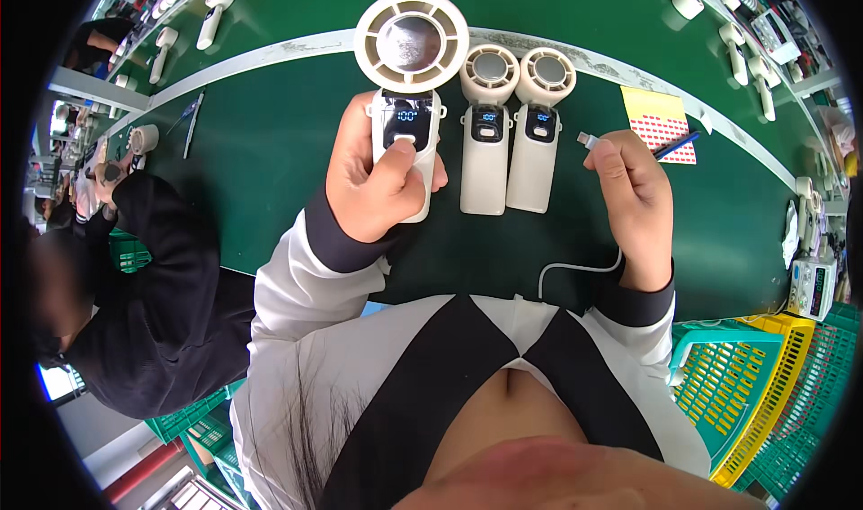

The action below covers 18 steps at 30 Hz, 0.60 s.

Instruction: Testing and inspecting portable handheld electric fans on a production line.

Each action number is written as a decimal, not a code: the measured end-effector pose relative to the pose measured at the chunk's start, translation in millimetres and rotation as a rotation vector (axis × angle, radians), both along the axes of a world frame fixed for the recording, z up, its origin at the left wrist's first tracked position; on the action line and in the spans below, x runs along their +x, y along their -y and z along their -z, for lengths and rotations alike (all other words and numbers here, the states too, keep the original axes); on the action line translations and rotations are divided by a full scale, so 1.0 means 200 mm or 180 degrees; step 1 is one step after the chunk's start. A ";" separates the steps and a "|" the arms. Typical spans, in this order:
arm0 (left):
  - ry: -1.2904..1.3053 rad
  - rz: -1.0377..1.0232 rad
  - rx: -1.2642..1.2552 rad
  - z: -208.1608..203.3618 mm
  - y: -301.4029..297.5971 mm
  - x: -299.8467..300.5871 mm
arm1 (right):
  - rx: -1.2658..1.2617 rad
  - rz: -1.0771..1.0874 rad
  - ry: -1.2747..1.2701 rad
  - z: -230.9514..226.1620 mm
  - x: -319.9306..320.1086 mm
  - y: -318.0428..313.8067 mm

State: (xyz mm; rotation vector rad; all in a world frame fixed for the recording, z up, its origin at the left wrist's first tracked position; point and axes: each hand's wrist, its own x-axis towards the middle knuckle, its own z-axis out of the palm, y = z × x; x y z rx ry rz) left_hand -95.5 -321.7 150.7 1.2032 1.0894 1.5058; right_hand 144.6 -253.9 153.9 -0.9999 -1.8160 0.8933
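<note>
My left hand is wrapped round the handle of a cream handheld fan, held up with its round head away from me. My thumb lies at the button below its lit display. Beside it, two more handheld fans of the same kind lie on the green table: one nearer fan and another fan to its right, displays also lit. My right hand pinches the plug of a white cable, apart from the fans. The cable's other end is hidden by my body.
Right of my right hand lies a yellow sheet of red stickers with a blue pen on it. A thin tool lies at far left. A raised white strip crosses the table. A co-worker sits at left; crates stand at lower right.
</note>
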 end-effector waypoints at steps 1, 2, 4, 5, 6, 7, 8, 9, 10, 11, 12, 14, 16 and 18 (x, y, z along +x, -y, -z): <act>-0.0008 -0.0028 -0.0036 0.00 0.00 0.00 | 0.0050 -0.0004 0.0019 0.00 0.00 0.00; -0.0024 -0.0037 -0.0027 0.00 0.00 0.01 | 0.0100 -0.0005 0.0041 0.01 0.00 0.00; -0.0062 -0.0102 -0.0077 0.00 0.00 0.02 | 0.0156 -0.0002 0.0065 0.01 -0.01 0.00; -0.0059 -0.0091 -0.0023 0.00 0.00 0.03 | 0.0184 0.0000 0.0080 0.01 -0.01 0.00; -0.0056 -0.0135 -0.0012 0.00 0.01 0.04 | 0.0179 -0.0005 0.0077 0.02 -0.01 0.00; -0.0054 -0.0181 -0.0001 0.00 0.01 0.04 | 0.0173 -0.0011 0.0073 0.02 -0.01 0.00; -0.0081 -0.0149 0.0002 0.00 0.01 0.04 | 0.0169 -0.0017 0.0070 0.02 -0.01 0.00; -0.0107 -0.0117 0.0007 -0.01 0.01 0.05 | 0.0185 -0.0028 0.0094 0.02 -0.01 -0.01; -0.0130 -0.0095 0.0002 -0.01 0.01 0.05 | 0.0199 -0.0040 0.0118 0.02 -0.01 -0.01; -0.0143 -0.0070 -0.0029 -0.01 0.01 0.05 | 0.0206 -0.0039 0.0153 0.03 -0.01 -0.01; -0.0153 -0.0054 -0.0065 -0.01 0.01 0.05 | 0.0211 -0.0054 0.0153 0.03 -0.01 -0.01; -0.0155 -0.0047 -0.0119 -0.01 0.01 0.05 | 0.0214 -0.0064 0.0180 0.03 -0.01 0.00; -0.0139 -0.0071 -0.0154 -0.02 0.01 0.05 | 0.0206 -0.0074 0.0196 0.03 -0.01 0.00; 0.0051 -0.0013 -0.0252 -0.02 0.01 0.05 | 0.0182 -0.0073 0.0227 0.03 -0.01 0.00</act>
